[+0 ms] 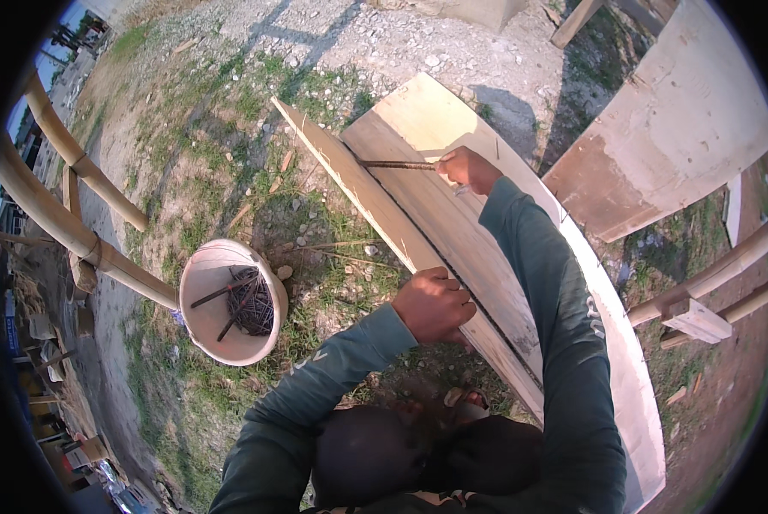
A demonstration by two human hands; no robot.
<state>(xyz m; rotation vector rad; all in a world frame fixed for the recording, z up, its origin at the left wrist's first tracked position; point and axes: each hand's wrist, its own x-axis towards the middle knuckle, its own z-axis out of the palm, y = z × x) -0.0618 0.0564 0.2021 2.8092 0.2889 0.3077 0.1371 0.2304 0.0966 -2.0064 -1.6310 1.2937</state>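
Observation:
My right hand (470,170) is closed round one end of a short rusty steel bar (397,164), which lies across the upper part of a wooden panel (414,184). The bar's far end meets the seam beside a narrow plank (341,171) standing along the panel's left side. My left hand (435,306) grips that plank near its lower part, with the fingers folded over its top edge. A long dark ribbed bar (453,270) runs down the seam between plank and panel. My left thumb is hidden.
A pale bucket (193,325) holding nails (255,308) and dark rods stands on the grass to the left. Bamboo poles (50,193) rise at the far left. A curved board (628,411) borders the panel's right side; a large sheet (658,128) leans beyond it.

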